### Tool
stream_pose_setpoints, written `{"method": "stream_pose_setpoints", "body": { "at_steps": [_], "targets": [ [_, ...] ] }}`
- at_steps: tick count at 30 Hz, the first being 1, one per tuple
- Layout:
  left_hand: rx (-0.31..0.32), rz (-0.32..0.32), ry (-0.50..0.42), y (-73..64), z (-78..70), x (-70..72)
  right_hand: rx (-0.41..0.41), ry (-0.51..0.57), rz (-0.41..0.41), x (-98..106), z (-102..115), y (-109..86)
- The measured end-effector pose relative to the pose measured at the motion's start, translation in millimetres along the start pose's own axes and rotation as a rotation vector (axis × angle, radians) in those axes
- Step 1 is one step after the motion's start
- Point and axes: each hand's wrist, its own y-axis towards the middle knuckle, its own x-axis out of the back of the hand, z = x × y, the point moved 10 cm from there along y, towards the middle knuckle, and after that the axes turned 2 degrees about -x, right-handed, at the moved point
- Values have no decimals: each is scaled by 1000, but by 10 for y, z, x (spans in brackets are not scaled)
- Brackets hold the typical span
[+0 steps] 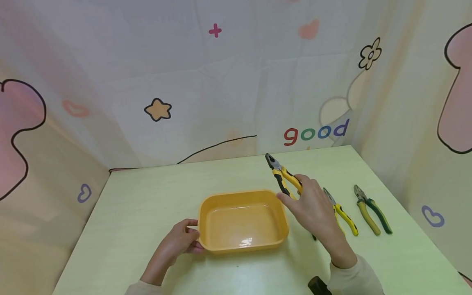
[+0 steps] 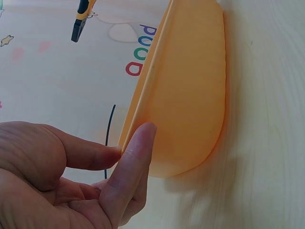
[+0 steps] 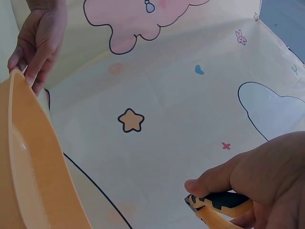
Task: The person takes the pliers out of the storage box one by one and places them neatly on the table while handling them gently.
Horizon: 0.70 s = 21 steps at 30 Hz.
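My left hand [image 1: 180,239] pinches the left rim of a yellow-orange plastic basin [image 1: 239,223], thumb on the rim and fingers against the outer wall, as the left wrist view shows. Inside, the basin holds nothing. My right hand [image 1: 313,207] grips combination pliers [image 1: 282,176] by their yellow and black handles, above the basin's right end. Their dark jaws point up and away from me. In the right wrist view, the thumb lies along one handle of the pliers [image 3: 224,202].
Right of the basin, yellow-handled pliers [image 1: 346,221] lie partly behind my right hand. Further right are pliers with green and yellowish handles [image 1: 372,211]. A black cylindrical end [image 1: 318,285] shows beside my right sleeve. A printed curtain [image 1: 228,82] surrounds the pale table [image 1: 129,229].
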Motion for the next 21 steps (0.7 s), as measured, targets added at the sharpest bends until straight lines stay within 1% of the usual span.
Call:
{"method": "stream_pose_setpoints", "body": {
  "at_steps": [5, 11, 15, 21],
  "targets": [
    [0, 2, -4, -6, -1, -3, -18, 4, 0, 18, -89, 10],
    [-5, 22, -14, -12, -12, -12, -30, 7, -7, 48, -164, 21],
    [-4, 31, -16, -20, -15, -16, -52, 21, 2, 49, -221, 32],
    [-5, 28, -17, -23, -22, -10, -74, 24, 3, 50, -311, 47]
  ]
}}
